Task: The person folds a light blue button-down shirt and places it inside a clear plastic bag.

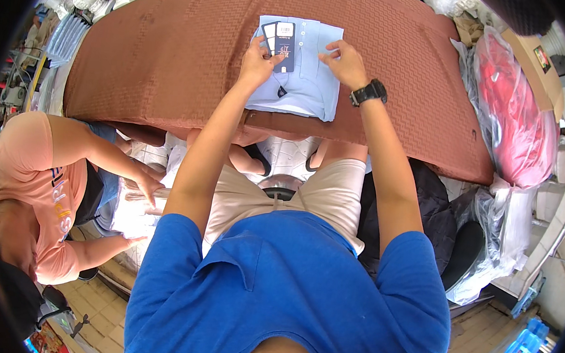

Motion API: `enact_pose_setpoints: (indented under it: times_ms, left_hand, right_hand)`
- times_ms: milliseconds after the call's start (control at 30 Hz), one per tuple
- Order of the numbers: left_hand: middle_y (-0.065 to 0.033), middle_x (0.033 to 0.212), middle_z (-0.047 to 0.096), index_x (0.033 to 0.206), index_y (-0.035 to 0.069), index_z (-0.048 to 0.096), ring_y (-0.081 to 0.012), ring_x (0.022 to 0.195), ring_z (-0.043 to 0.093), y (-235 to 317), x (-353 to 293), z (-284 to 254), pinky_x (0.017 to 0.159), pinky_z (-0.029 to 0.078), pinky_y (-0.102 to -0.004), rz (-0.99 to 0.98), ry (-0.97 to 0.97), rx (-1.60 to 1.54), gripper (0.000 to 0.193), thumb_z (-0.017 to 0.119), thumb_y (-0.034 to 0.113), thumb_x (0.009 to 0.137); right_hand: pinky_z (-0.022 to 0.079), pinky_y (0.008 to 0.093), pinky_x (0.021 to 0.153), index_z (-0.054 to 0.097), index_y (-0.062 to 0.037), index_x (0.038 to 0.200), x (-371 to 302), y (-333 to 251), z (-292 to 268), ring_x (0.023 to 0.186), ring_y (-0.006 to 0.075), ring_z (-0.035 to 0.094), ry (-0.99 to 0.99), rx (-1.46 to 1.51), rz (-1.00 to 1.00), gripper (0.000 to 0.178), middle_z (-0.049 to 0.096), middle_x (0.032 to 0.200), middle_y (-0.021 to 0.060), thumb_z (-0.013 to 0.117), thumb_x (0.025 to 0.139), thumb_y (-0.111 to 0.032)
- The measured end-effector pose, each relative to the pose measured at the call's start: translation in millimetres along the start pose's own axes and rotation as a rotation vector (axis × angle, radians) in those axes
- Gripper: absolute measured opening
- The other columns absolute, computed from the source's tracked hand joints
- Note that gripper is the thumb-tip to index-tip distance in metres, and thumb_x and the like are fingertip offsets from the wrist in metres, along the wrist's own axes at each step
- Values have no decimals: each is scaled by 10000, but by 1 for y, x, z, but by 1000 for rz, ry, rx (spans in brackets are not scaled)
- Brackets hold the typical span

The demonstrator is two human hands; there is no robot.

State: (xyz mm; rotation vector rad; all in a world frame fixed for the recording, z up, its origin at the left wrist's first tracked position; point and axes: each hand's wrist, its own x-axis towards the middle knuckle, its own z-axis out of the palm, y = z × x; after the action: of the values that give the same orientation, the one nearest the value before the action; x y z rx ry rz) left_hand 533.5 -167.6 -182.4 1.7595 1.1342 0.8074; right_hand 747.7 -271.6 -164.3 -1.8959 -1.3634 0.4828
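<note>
Shirt (322, 90), pale blue and folded with its buttons (302, 34) facing up, lies at the person's edge of the brown-covered bench (172, 55). On the shirt's left half, the left hand (258, 67) has its thumb laid across the dark hang tags (284, 44) and its other fingers (257, 47) by their left edge, though I cannot tell whether they pinch them; the right hand (347, 65), black watch (368, 94) at its wrist, is over the shirt's right side, thumb and forefinger curved and parted. A co-worker (37, 177) in a peach top is at the left.
</note>
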Motion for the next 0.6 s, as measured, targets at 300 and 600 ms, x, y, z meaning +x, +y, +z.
enact_pose_setpoints:
  times_ms: [300, 600]
  left_hand:
    - [-207, 1058, 711, 1339, 3, 497, -269, 850, 706, 10, -56, -43, 775, 555, -383, 26, -33, 155, 529, 732, 125, 881]
    - [-197, 993, 723, 1174, -39, 571, -247, 824, 722, -3, -63, -16, 750, 564, -364, -18, -104, -49, 311, 632, 172, 954]
  right_hand:
    - [525, 399, 803, 640, -19, 1149, -108, -4, -12, 929, 284, 626, 139, 10, 63, 347, 624, 985, 159, 746, 880, -211]
    - [458, 454, 869, 656, -30, 1087, -119, -36, 20, 959, 348, 587, 174, 82, -246, 202, 657, 996, 159, 647, 891, -80]
